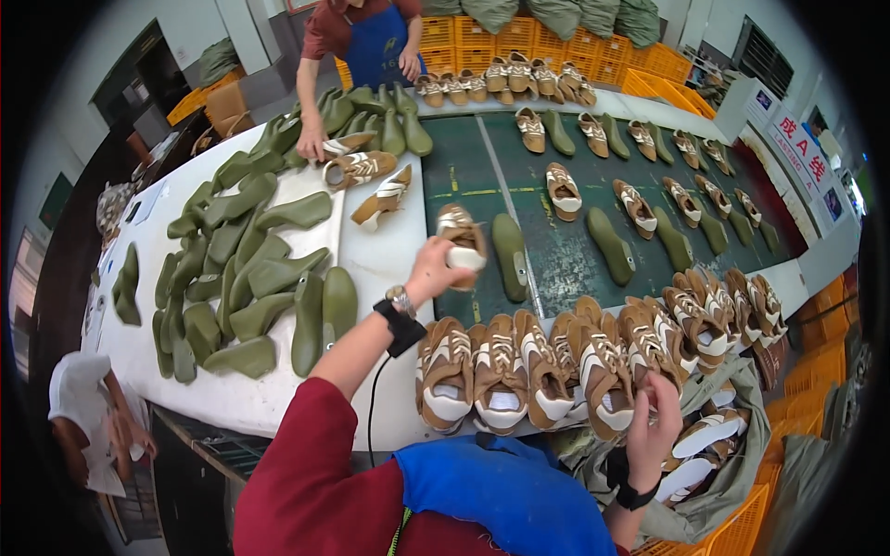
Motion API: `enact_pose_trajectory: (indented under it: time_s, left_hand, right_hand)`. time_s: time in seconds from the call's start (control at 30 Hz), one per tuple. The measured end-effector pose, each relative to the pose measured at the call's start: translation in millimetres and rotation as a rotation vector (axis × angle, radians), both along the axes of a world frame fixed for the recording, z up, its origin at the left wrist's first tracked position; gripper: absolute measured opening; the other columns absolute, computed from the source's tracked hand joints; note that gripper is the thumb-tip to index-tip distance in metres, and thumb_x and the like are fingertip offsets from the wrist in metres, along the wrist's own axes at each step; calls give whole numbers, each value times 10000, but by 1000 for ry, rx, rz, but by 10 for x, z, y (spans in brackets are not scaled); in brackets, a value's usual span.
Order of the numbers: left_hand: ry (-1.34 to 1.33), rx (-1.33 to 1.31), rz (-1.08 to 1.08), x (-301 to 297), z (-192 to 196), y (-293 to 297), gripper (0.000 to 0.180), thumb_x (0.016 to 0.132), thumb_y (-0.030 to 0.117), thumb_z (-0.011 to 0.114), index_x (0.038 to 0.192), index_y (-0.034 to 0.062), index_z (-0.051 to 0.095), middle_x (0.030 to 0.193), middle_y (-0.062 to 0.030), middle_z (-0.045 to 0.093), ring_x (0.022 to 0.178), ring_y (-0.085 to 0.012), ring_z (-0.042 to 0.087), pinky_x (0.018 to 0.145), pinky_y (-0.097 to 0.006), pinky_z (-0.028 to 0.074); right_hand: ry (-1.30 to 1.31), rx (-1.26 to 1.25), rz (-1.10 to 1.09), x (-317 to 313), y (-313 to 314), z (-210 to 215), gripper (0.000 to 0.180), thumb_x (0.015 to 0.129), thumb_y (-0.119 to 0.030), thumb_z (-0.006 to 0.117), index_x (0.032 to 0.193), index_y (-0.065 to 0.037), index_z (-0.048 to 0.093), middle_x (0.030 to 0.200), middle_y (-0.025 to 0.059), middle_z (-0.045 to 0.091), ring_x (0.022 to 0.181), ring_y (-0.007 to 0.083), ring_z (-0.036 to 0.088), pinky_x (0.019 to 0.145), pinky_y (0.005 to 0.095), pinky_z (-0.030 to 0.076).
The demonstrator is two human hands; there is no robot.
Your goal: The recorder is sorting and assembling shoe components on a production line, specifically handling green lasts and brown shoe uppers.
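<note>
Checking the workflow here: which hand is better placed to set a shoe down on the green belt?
Left, probably. The left hand already holds a shoe right at the belt edge. The right hand is low, among the shoe row, off the belt.

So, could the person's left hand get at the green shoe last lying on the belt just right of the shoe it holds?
Probably yes. The left hand holds a tan shoe right beside that green last, and nothing lies between them, though the hand is occupied.
</note>
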State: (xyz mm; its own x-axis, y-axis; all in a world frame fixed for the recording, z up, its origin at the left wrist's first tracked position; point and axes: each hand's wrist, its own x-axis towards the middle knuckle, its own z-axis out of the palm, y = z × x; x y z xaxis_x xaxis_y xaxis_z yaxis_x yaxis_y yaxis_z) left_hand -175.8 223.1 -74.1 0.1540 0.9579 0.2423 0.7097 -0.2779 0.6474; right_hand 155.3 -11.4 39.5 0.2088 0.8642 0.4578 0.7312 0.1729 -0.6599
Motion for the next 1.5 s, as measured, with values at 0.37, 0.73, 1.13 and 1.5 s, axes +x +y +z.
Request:
enact_pose_trajectory:
  time_s: [0.37, 0.73, 1.13, 1.5]
  left_hand:
    - [241, -349, 243, -59, -1307, 1546, 503, 726, 67, 550, 1221, 66, 464, 1281, -203, 398, 1158, -354, 441, 950, -368, 402]
    - [434, 112, 134, -1199, -710, 274, 467, 689, 192, 685, 1120, 77, 547, 1186, -204, 483, 1133, -380, 412, 944, -439, 381]
    - [-22, -216, 765, -1516, -700, -1667, 757, 676, 72, 678, 1328, 72, 294, 1131, -254, 522, 1058, -388, 507, 873, -398, 435]
    - [63, -178, 415, -1045, -984, -1550, 715, 764, 43, 575, 1362, 7, 184, 1199, -291, 464, 1093, -395, 488, 941, -404, 379]
  right_hand:
    - [-42, -159, -353, 415, -465, -172, 165, 820, 54, 502, 979, 48, 548, 860, 90, 556, 672, 128, 511, 608, 234, 420]
    - [13, -95, -204, 377, -240, -241, 162, 790, 69, 511, 943, 48, 559, 882, 131, 584, 720, 216, 539, 642, 291, 438]
    - [-11, 68, -64, 222, -142, -78, 137, 782, 44, 559, 914, 28, 595, 855, 155, 613, 750, 288, 600, 674, 313, 473]
    - [12, 19, -482, 975, -332, -935, 200, 775, -50, 592, 972, -16, 590, 964, 141, 583, 820, 302, 584, 716, 347, 467]
